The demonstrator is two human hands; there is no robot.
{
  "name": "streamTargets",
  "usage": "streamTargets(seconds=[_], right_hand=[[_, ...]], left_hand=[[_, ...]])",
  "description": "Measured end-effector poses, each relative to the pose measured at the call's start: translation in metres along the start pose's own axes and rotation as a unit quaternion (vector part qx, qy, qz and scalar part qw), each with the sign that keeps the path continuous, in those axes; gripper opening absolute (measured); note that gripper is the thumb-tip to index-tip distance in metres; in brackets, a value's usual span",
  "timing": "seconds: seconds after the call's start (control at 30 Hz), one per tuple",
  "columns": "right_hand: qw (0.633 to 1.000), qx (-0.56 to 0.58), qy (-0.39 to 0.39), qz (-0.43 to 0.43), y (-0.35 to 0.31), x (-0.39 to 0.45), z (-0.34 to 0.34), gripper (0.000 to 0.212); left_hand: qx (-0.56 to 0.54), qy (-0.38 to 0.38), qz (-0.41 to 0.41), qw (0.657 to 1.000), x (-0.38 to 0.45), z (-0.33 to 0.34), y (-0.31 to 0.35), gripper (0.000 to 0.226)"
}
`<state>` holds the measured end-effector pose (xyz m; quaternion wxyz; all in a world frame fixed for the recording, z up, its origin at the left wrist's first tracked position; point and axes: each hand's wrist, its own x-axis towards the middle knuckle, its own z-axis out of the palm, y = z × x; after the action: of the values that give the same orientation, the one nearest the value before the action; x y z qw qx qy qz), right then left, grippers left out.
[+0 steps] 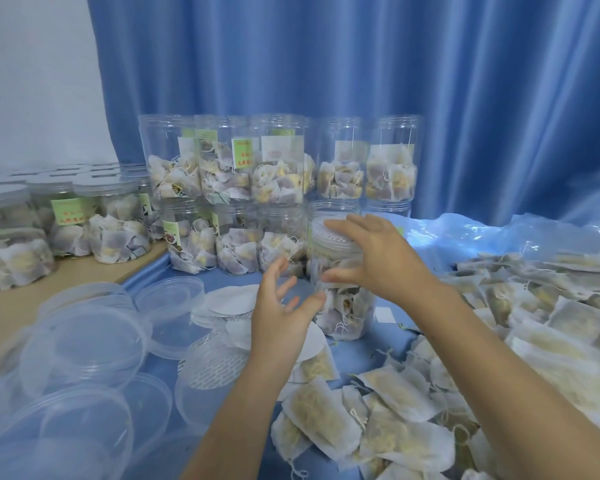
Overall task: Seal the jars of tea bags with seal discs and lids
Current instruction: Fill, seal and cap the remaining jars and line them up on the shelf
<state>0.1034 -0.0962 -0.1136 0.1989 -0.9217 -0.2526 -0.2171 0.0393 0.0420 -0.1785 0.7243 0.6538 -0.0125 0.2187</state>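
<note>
Blue-draped table [361,355] — right hand [371,254] grips lidded jar [340,306], hiding its rim; left hand [284,306] hovers spread.

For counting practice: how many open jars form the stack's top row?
5 jars in a line: far left, next, middle, fourth, far right; more may hide behind.

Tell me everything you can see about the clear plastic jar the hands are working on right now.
The clear plastic jar stands upright on the blue cloth, in front of the stacked jars. It is a ribbed-neck cylinder, roughly half filled with white paper tea bags with strings. A clear lid with a white dotted disc showing under it sits on top. The right hand grips the lid, fingers over its top and thumb at the jar's neck; the left hand is open, its thumb tip at the wall.
</note>
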Motion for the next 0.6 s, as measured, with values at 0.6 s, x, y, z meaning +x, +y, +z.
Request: streamTargets(seconds=[0.6], right_hand=[[0.928,0.34,0.137,-0.068,-0.025,-0.026,-0.025,0.043]], left_hand=[[-0.353,-0.004,-0.089,0.931,0.003,-0.01,0.02,0.063]])
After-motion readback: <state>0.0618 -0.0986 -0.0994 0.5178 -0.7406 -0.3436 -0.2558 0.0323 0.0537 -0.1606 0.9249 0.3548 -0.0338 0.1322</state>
